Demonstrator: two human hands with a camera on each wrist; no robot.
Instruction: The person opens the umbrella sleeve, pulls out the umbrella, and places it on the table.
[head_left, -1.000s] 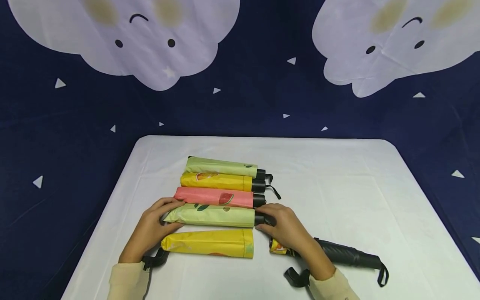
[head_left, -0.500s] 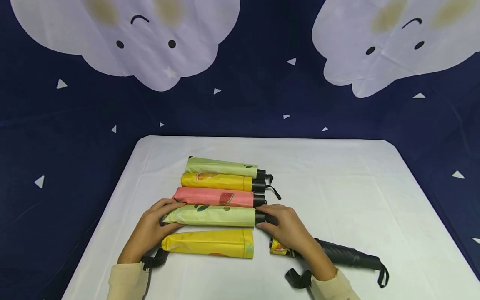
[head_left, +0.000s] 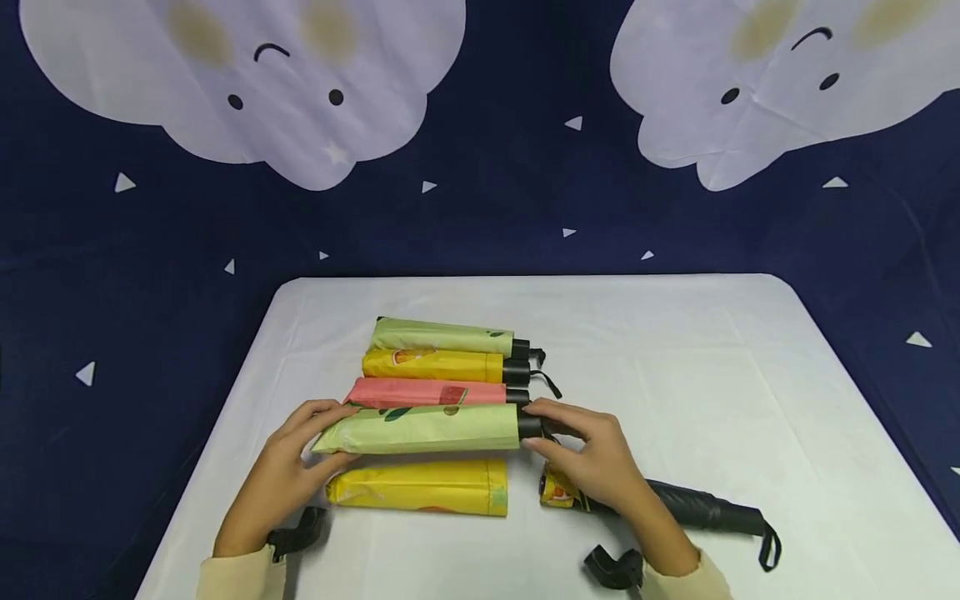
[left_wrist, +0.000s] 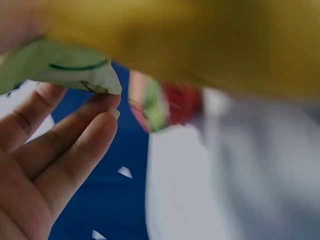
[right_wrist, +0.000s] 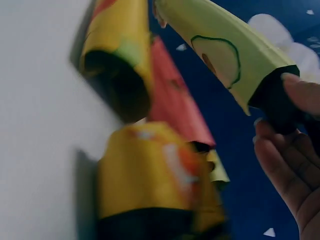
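A folded umbrella in a light green sleeve with an avocado print [head_left: 427, 430] is held up off the table between both hands. At its left end, my left hand [head_left: 288, 467] pinches the green cloth between thumb and fingers. On the other side, my right hand [head_left: 600, 454] grips the black handle [right_wrist: 276, 97], thumb on one face and fingertips on the other. Just in front of it lies a yellow sleeve [head_left: 420, 487], whose open end shows dark and hollow in the right wrist view. Behind it rests a pink sleeved umbrella [head_left: 427, 391] with a watermelon print, partly covered.
Farther back, a yellow umbrella [head_left: 442, 365] and another green one [head_left: 442, 336] lie in the same row. A black folded umbrella [head_left: 701, 507] with a yellow band lies at the right, partly under the right forearm. All are on a white table [head_left: 675, 350].
The green umbrella has risen from the table in both hands and come slightly nearer, now overlapping the pink one. The other umbrellas have stayed put.
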